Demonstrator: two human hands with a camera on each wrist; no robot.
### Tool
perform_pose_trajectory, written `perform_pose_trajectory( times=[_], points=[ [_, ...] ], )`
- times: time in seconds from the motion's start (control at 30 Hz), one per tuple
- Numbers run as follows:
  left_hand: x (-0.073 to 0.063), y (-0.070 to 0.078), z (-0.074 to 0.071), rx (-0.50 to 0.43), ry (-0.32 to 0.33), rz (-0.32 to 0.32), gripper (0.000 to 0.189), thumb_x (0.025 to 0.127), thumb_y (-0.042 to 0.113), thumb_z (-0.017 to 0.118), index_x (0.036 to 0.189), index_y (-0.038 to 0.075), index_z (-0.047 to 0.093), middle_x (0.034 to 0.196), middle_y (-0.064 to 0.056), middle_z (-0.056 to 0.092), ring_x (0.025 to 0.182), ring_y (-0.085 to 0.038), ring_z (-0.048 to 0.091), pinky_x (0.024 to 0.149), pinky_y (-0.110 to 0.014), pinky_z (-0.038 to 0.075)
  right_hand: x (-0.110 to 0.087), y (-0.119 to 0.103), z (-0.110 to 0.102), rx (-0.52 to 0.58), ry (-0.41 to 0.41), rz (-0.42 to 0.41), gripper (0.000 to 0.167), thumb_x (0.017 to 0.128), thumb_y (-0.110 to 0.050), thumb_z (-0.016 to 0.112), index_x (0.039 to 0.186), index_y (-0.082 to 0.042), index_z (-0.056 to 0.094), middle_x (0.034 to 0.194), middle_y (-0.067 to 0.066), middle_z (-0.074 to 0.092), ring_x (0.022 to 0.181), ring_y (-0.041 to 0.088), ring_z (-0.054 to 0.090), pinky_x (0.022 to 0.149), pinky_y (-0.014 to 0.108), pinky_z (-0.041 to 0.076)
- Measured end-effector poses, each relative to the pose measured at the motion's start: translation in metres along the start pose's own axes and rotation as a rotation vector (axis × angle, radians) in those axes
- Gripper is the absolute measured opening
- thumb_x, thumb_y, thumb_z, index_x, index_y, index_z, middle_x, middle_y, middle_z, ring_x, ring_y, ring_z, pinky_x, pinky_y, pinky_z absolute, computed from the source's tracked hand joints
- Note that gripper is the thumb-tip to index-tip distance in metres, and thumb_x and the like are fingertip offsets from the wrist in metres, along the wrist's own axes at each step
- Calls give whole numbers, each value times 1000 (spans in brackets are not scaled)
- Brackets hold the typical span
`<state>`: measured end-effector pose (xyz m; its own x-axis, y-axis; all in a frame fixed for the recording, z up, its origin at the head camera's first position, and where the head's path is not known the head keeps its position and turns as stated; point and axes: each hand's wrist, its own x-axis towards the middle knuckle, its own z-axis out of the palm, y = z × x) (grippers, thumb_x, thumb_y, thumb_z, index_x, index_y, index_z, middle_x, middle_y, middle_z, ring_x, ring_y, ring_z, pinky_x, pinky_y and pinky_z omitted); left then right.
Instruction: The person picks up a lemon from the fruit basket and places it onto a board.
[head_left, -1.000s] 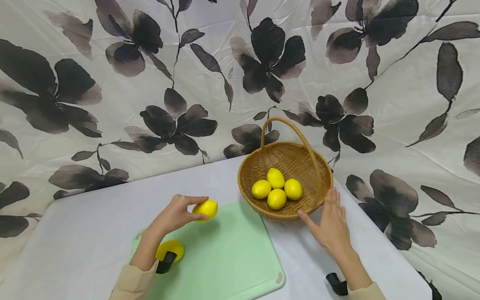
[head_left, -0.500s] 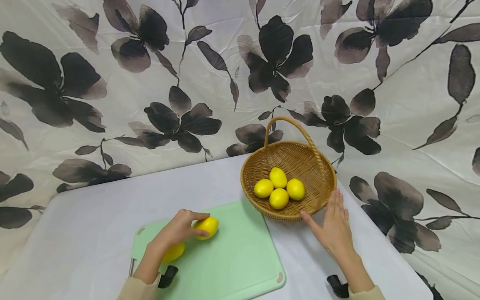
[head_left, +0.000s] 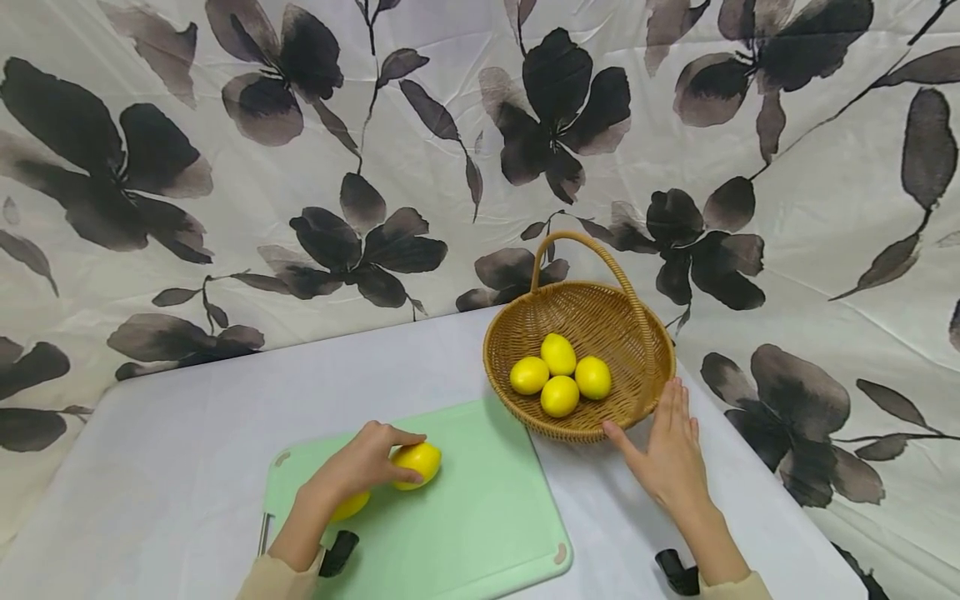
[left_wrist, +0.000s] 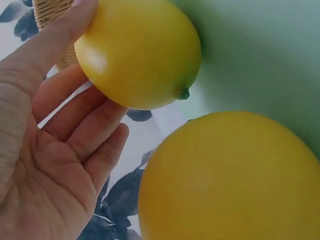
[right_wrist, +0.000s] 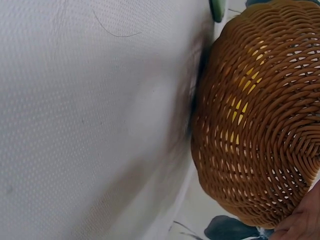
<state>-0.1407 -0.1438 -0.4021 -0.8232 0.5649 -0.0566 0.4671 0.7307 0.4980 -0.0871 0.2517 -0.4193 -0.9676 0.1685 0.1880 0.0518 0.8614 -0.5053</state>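
Left hand (head_left: 367, 460) lower than a second ago, pinched lemon (head_left: 422, 461) brought down close to green board (head_left: 472, 508), contact unclear; second lemon (head_left: 352, 506) now more covered by hand and wrist; metal bar (head_left: 264, 533) at board's left edge newly visible

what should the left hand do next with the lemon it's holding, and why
I'd probably have the left hand ease its pinch and leave the held lemon on the green board: over the last second the fruit has come lower, it now looks at or near the surface, and the other lemon already lies close by.
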Motion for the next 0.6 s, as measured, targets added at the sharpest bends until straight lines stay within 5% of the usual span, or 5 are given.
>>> perform_pose_trajectory(
  times=[0.6],
  points=[
    [-2, 8, 0, -31, -44, -9, 71, 64, 33, 89, 120, -3, 65, 118, -15, 68, 110, -30, 63, 92, -45, 51, -1, 1, 0, 6, 17, -9, 113, 86, -62, 57, 150, 6, -7, 159, 26, -6, 147, 43, 2, 111, 68, 16]
  ],
)
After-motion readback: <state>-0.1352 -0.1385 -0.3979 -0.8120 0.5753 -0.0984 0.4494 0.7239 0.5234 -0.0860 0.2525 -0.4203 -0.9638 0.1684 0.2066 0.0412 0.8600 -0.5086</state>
